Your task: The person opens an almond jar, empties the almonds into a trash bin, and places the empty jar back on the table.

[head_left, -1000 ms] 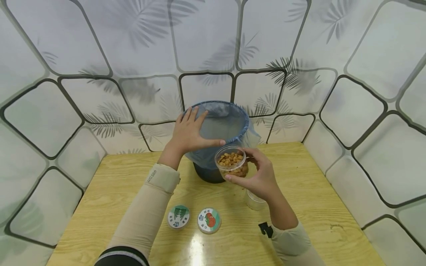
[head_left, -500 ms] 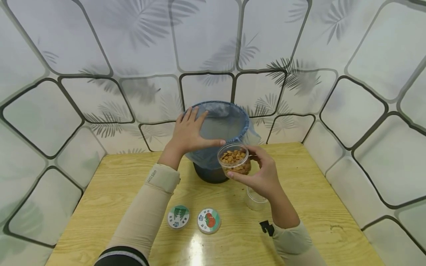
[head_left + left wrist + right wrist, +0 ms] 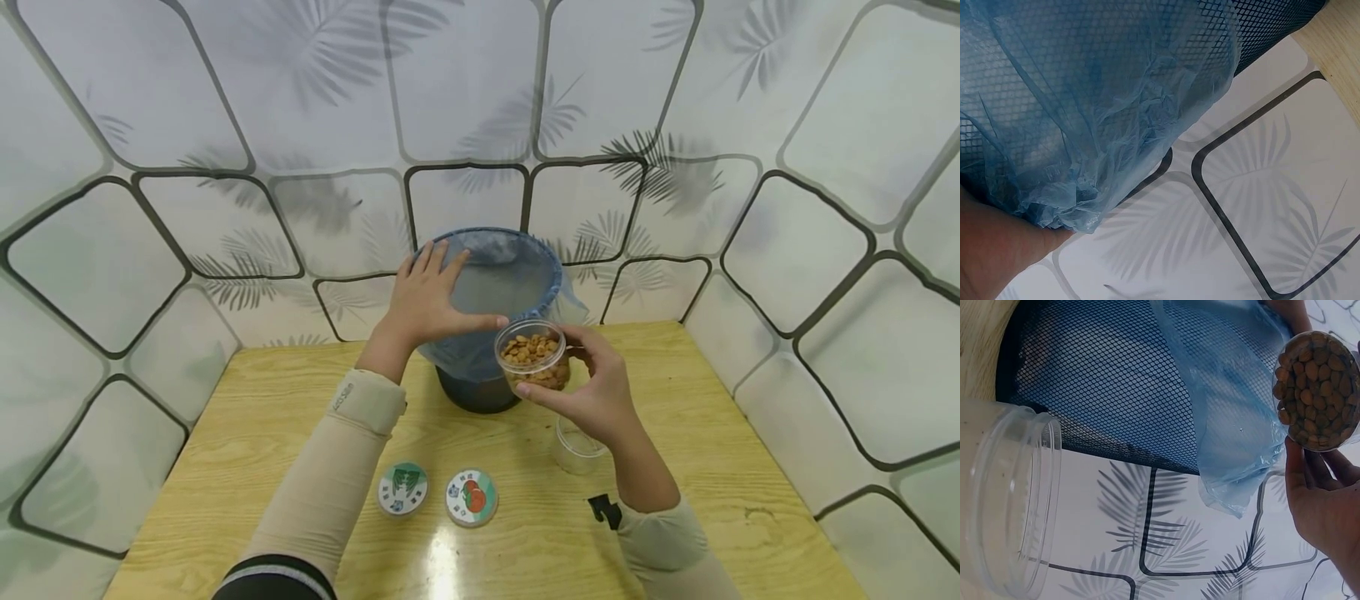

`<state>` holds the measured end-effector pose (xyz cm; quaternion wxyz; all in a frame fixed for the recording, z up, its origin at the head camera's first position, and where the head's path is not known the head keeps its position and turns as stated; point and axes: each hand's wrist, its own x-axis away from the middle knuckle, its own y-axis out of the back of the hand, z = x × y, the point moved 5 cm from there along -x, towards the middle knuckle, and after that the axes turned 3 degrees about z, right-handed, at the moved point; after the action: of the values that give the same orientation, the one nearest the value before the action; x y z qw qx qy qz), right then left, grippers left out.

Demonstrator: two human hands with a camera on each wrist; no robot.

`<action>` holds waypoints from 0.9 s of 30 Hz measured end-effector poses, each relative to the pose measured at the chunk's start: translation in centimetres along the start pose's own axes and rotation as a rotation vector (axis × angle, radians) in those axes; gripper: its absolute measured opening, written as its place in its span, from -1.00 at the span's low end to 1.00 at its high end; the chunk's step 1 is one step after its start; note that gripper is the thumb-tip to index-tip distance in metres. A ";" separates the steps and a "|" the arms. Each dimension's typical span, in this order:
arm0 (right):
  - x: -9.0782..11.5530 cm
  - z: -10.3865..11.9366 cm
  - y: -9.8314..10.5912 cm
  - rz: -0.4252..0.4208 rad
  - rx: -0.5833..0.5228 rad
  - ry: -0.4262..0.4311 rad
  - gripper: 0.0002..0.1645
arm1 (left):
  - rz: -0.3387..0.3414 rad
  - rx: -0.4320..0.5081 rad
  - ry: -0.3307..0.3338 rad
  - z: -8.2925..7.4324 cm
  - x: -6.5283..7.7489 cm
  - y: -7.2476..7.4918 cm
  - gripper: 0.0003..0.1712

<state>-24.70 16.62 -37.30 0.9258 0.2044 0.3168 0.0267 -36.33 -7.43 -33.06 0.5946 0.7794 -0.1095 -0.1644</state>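
My right hand [image 3: 592,387] grips a clear plastic jar [image 3: 534,375] of brown nuts, perhaps almonds, thumb on the near side and fingers on the far side. The jar is lidless and tilts slightly, in front of the bin's near rim; its packed base shows in the right wrist view. My left hand [image 3: 427,300] lies on the left rim of the mesh trash bin [image 3: 476,396], fingers spread, thumb stretched along the near rim. A blue plastic bag [image 3: 495,287] lines the bin and folds over its rim. Part of the left hand [image 3: 997,250] touches the bag in the left wrist view.
A second clear jar [image 3: 576,454] stands open on the wooden table [image 3: 712,467], beneath the right forearm. Two round lids lie nearer: one with a cabbage picture [image 3: 402,489], one with a tomato picture [image 3: 471,497]. Patterned walls [image 3: 465,125] surround the table's back and sides.
The right hand has shifted slightly right and up with the jar of nuts, which now tilts less. The left hand has stayed still on the bin rim.
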 end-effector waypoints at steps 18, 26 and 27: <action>-1.0 -0.2 1.6 -0.053 0.020 0.006 -0.05 | -0.002 -0.006 -0.005 -0.2 0.0 0.1 0.48; -1.5 -0.1 2.2 -0.070 0.033 -0.013 -0.06 | 0.001 -0.001 -0.001 -0.1 0.0 0.0 0.46; -1.5 -0.1 2.3 -0.071 0.033 -0.015 -0.06 | 0.002 0.003 0.000 -0.1 0.1 0.0 0.46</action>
<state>-25.77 18.48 -35.57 0.9250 0.2085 0.3173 -0.0129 -36.23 -7.38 -33.06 0.5938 0.7800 -0.1107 -0.1638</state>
